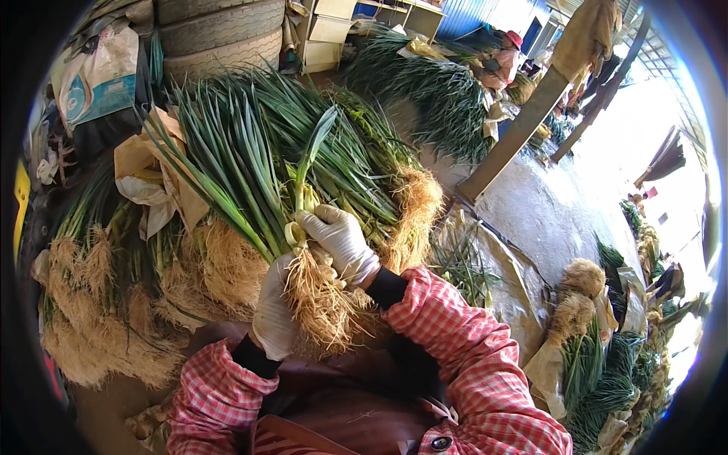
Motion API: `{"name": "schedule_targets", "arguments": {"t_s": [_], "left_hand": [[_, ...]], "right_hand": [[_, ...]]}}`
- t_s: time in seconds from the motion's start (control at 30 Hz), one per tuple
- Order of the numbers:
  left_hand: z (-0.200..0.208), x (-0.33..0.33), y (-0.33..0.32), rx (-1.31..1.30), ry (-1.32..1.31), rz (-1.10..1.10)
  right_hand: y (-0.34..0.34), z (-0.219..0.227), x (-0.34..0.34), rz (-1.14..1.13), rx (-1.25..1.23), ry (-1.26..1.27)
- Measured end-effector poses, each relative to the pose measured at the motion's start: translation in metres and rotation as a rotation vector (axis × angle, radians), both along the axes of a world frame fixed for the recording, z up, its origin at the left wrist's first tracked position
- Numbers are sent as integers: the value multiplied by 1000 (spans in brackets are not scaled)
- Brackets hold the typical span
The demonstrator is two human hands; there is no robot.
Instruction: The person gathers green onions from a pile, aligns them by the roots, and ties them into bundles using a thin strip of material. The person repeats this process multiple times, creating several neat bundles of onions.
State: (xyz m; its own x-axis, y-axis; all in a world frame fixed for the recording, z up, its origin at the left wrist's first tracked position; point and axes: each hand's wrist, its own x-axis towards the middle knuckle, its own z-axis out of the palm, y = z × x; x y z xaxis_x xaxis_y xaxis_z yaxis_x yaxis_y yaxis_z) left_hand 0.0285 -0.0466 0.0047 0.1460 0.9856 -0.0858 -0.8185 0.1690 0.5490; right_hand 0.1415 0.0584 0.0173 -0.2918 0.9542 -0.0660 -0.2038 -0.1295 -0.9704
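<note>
White gloves cover both of my hands. My left hand (276, 309) is closed around the stem end of a bunch of green onions (244, 178), its fingers mostly hidden behind the stems. Long dark leaves lean away to the upper left, and bushy tan roots (322, 303) hang toward me. Across the front of the bunch, my right hand (339, 241) grips the pale lower stem of a single green onion (305, 178). Just beyond my hands lies a thick pile of green onions (334, 148), with its matted roots (415, 212) on the right.
More rooted bundles (95, 303) lie at the left beside brown paper wrapping (163, 171). Stacked tyres (220, 38) stand behind. A slanted post (516, 136) rises at the right. Further heaps of greens (425, 91) cover the floor, with a person (504, 61) among them; wrapped bundles (584, 334) lie lower right.
</note>
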Motion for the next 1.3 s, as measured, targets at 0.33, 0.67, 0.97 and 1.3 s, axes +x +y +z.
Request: {"name": "schedule_targets", "arguments": {"t_s": [0.33, 0.67, 0.97, 1.3], "left_hand": [[-57, -25, 1, 692, 1045, 323], [-10, -3, 14, -34, -14, -7], [-16, -8, 20, -126, 143, -64], [-16, -8, 19, -82, 204, 13]], "right_hand": [[6, 20, 31, 292, 357, -407], [15, 13, 30, 104, 270, -379], [11, 2, 26, 233, 250, -444], [9, 18, 32, 396, 0, -314]]}}
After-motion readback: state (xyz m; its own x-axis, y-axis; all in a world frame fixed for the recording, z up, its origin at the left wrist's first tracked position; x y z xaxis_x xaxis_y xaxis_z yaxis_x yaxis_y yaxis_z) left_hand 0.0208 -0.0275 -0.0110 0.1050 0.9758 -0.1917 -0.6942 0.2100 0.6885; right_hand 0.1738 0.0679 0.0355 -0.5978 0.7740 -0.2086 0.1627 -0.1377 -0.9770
